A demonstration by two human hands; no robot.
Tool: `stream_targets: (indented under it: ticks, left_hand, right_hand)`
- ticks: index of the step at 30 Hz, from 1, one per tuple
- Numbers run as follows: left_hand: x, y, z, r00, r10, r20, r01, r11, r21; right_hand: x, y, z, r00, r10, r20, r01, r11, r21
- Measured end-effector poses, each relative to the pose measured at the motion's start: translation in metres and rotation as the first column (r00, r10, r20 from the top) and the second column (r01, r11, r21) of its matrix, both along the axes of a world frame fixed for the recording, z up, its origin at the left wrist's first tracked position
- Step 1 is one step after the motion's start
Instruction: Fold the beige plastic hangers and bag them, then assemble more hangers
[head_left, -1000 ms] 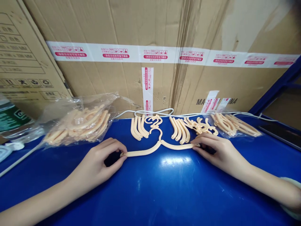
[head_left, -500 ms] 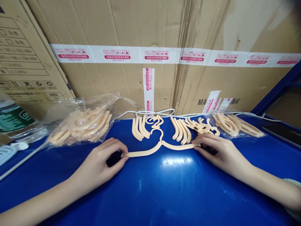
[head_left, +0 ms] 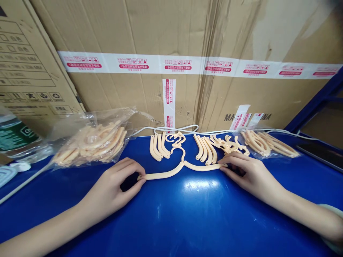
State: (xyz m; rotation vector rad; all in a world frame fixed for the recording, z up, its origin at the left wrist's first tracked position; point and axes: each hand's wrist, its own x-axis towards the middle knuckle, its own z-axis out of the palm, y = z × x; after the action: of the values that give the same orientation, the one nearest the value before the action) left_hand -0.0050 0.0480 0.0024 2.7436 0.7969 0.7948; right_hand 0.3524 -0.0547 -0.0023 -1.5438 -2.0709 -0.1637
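Note:
A cream plastic folding hanger lies spread on the blue table, its two curved arms meeting under a hook that points away from me. My left hand pinches the tip of the left arm between thumb and fingers. At the other end, my right hand pinches the tip of the right arm the same way. Beyond the hanger lie loose curved hanger arms on the left and more arms on the right. Loose hooks sit between these groups, and a pile of hooks is behind my right hand.
A clear bag of cream hanger parts is at the left, a smaller bag at the right. A water bottle, white cable and dark flat device surround the blue table. A taped cardboard box stands behind.
Both hands keep their pinch on the two ends of the hanger. Only a very slight shift of the whole view shows.

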Motion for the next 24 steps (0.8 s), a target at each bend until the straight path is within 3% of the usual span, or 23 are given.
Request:
stream_targets:
  ticks: [11,17,20,24]
  left_hand:
    - [-0.002,-0.002,0.002,0.999,0.001,0.053,-0.001,1.0,0.009]
    - [-0.003,0.005,0.015,0.999,0.0,0.042,-0.001,1.0,0.018]
    - [0.002,0.015,0.025,0.997,-0.076,-0.032,0.077,0.997,0.012]
    - [0.013,0.034,0.031,0.971,-0.165,-0.172,0.166,0.986,-0.005]
  right_hand:
    - [0.0,0.0,0.0,1.0,-0.001,-0.025,0.001,1.0,-0.008]
    - [-0.01,-0.001,0.019,0.997,0.071,-0.04,-0.068,0.996,0.058]
    - [-0.025,0.01,0.03,0.991,0.133,-0.015,-0.133,0.99,0.037]
    - [-0.05,0.046,0.04,0.98,0.19,0.06,-0.189,0.981,-0.033]
